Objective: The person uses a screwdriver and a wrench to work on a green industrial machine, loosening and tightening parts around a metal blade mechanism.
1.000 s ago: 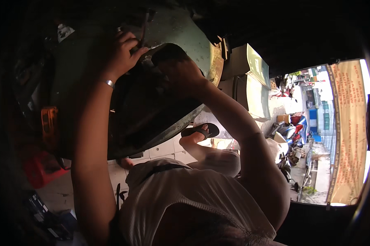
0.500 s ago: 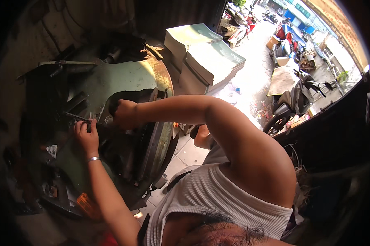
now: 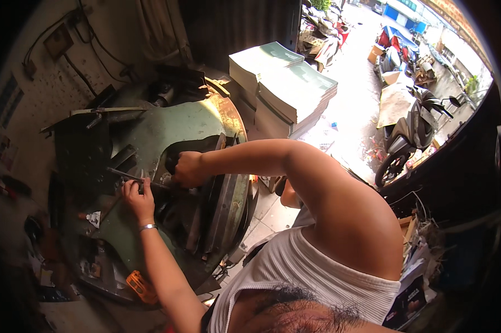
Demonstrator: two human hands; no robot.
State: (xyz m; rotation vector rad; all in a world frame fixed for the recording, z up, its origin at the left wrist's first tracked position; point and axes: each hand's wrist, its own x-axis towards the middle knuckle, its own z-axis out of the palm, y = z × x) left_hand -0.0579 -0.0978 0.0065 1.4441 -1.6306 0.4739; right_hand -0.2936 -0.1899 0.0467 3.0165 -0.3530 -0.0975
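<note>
My left hand (image 3: 138, 198), with a metal band on its wrist, is closed on a thin dark bar (image 3: 119, 173), thumb pointing up. The bar runs slantwise over the worn green tabletop (image 3: 172, 123) toward my right hand. Close by on the right, my right hand (image 3: 188, 170) makes a fist around something dark, mostly hidden by the fingers. Both hands are over a dark patch of the table. Long dark metal strips (image 3: 217, 213) lie along the table's right side, next to my right hand.
On the table's near left are a small white-capped tube (image 3: 93, 218) and an orange slotted plastic piece (image 3: 141, 287). Tall stacks of paper (image 3: 297, 91) stand beyond its right edge. Farther right, a parked motor scooter (image 3: 406, 139) stands by a sunlit passage.
The view has shifted, so the table and both hands appear farther right and lower, and the dim areas look brighter. Both hands keep nearly the same pose.
</note>
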